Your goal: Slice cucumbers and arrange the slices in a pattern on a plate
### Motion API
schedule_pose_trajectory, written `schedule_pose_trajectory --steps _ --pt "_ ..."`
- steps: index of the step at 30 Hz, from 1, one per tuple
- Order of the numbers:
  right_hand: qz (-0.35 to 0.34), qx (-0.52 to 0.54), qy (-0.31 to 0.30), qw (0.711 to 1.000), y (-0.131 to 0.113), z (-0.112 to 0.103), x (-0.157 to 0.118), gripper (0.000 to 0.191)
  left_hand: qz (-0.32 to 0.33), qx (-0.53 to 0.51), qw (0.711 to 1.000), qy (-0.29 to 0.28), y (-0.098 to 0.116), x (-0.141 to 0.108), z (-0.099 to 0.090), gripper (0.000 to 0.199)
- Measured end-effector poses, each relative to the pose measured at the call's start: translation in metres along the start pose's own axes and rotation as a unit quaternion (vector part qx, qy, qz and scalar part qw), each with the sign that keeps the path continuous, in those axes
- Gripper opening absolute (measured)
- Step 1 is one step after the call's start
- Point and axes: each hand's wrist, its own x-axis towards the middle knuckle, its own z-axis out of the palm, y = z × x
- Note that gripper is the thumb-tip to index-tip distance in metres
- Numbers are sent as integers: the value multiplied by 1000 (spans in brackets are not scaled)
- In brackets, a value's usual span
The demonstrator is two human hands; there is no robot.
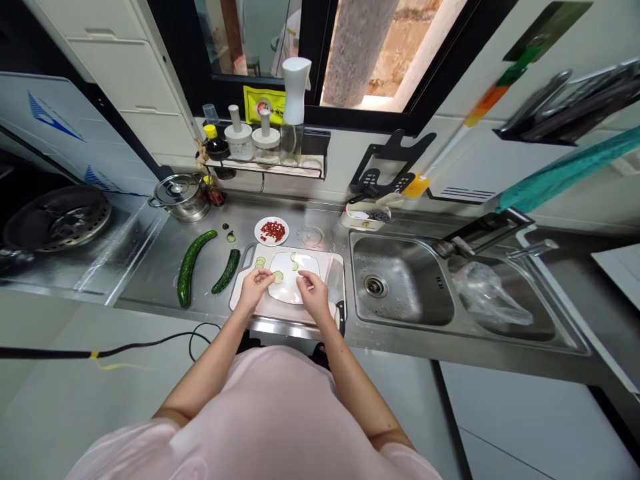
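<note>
Slice (278,277): center of frame, pinched lightly in left hand (255,288) fingertips, by the plate's (287,291) left rim. Right hand (314,297) half-curled at the right rim; can't tell if it grips anything. Risks: slice looks wet, weak pinch could drop it. Knife (341,318) handle points at desk (280,326) front edge, near right forearm; a bump could knock it off.

Blue logos (49,121) mark the panel (103,140); no readable text.
</note>
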Motion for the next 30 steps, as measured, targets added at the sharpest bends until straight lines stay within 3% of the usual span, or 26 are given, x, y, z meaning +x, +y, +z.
schedule_pose_trajectory --steps 4,11,18,22,26,30 --pt "1 64 -31 997 -21 0 13 28 11 -42 999 -33 20 -5 5 28" --pt "-34 67 -87 993 -38 -1 21 24 14 -50 997 -52 40 -12 10 27" --pt "-25 91 -87 992 -38 4 20 22 1 -54 997 -45 39 -13 14 33" --pt "2 129 -73 989 -42 2 21 25 -108 -124 983 -78 29 -15 14 40" --pt "12 147 -74 986 -46 -2 22 24 -279 -214 912 -210 25 -21 17 57" --pt "17 154 -80 985 -48 -3 22 22 -343 -260 858 -281 32 -25 23 61"
